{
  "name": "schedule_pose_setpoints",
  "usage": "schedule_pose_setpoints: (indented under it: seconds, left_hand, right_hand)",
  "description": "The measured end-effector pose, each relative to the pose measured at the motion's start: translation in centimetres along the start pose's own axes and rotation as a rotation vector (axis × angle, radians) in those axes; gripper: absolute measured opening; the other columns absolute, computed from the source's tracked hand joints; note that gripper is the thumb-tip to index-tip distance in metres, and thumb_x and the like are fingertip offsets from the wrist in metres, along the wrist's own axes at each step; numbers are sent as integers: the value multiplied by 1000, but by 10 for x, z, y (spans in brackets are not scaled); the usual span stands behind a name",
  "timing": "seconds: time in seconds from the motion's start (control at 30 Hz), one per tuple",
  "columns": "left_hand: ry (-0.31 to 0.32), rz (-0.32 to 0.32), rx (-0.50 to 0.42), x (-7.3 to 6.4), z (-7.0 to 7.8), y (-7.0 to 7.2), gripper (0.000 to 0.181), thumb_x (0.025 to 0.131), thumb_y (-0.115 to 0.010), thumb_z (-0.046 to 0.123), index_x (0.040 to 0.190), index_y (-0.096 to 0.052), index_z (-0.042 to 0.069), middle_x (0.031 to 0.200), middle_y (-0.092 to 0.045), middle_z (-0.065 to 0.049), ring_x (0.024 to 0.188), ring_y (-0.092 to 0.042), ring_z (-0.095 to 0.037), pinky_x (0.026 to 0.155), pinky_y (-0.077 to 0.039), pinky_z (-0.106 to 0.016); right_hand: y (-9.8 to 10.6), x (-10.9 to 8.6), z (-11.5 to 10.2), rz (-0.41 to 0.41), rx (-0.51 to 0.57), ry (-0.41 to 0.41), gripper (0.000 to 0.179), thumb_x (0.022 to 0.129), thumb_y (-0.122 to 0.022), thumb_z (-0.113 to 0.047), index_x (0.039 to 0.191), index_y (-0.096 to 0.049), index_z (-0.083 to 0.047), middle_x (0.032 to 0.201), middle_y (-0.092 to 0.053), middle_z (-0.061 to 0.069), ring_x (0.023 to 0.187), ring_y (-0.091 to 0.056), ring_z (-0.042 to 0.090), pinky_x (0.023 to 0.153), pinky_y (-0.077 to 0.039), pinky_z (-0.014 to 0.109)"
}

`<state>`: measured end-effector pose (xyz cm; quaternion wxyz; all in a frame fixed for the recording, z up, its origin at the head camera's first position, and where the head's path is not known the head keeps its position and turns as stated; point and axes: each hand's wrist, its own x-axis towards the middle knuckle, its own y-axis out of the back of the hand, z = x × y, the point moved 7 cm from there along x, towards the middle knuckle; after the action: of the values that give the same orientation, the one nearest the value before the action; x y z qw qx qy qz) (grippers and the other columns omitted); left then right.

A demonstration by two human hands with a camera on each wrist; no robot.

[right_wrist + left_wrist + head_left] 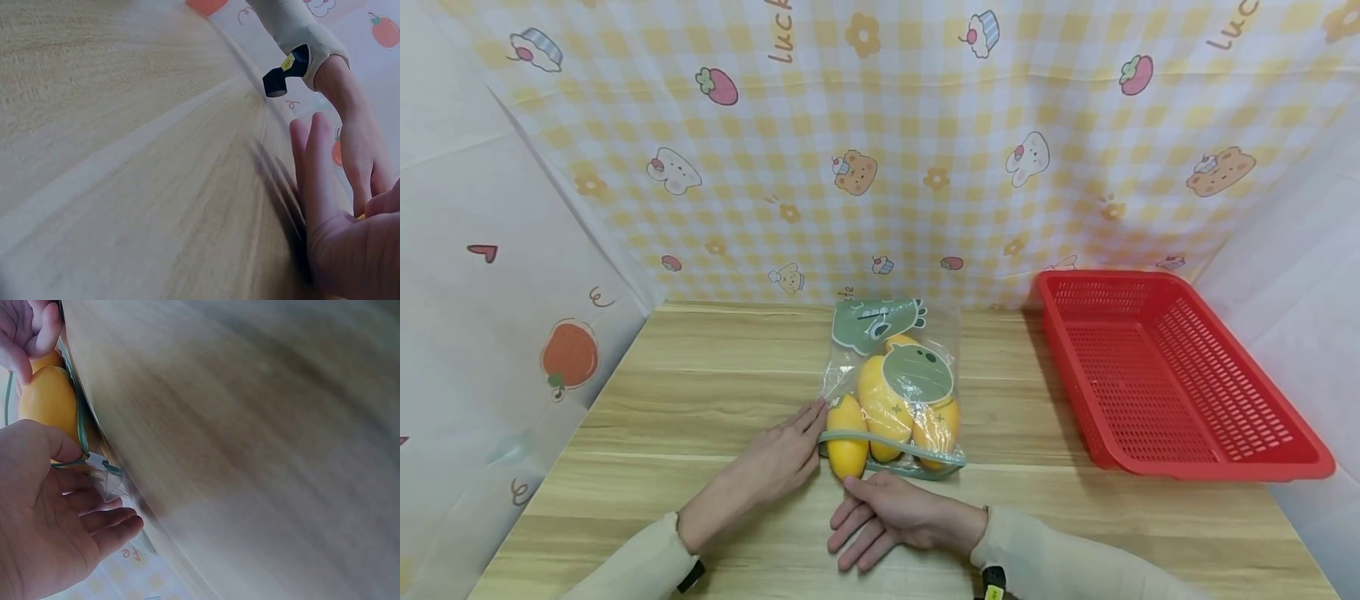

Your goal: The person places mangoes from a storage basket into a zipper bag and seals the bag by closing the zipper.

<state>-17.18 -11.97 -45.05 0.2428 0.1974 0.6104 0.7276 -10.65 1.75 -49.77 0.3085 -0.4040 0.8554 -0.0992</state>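
Note:
A clear zip bag (842,367) with green cartoon prints lies on the table, its green-edged mouth toward me. Several yellow mangoes are inside; one mango (847,458) at the left pokes out past the mouth. My left hand (775,458) is at the bag's left edge. In the left wrist view, its thumb and forefinger pinch the green edge beside the white zip slider (95,460). My right hand (895,517) lies in front of the mouth, its thumb tip against the near end of the protruding mango and its other fingers loosely extended.
A red perforated plastic basket (1075,400) stands at the right of the wooden table (700,375). Behind the table hangs a yellow checked cloth (925,225), and printed white sheets (490,333) flank it.

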Motion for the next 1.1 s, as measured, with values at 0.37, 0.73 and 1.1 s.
schedule_pose_setpoints:
  seconds: [0.37, 0.73, 1.1]
  left_hand:
    - [13, 10, -20, 1, -1, 1, 59, 102, -51, 20, 152, -37, -9, 156, -35, -27, 140, -40, -40, 109, -40, -51]
    - [31, 17, 14, 0, -1, 1, 62, 101, -54, 21, 150, -37, -11, 154, -37, -30, 138, -42, -43, 110, -39, -52]
    - [32, -3, 38, -2, -2, -1, 61, 103, -52, 23, 151, -36, -12, 154, -35, -30, 139, -40, -43, 112, -37, -51]
  right_hand:
    - [-10, 9, 1, -45, 59, -32, 56, 112, -31, -40, 116, -64, 6, 111, -70, 27, 95, -73, 33, 73, -62, 40]
    - [-9, 8, 1, -40, 66, -19, 56, 113, -30, -39, 113, -64, 6, 108, -70, 28, 92, -73, 32, 70, -62, 38]
    - [-8, 9, -1, -39, 33, -7, 58, 112, -31, -42, 113, -64, 5, 108, -71, 27, 91, -73, 33, 70, -62, 39]
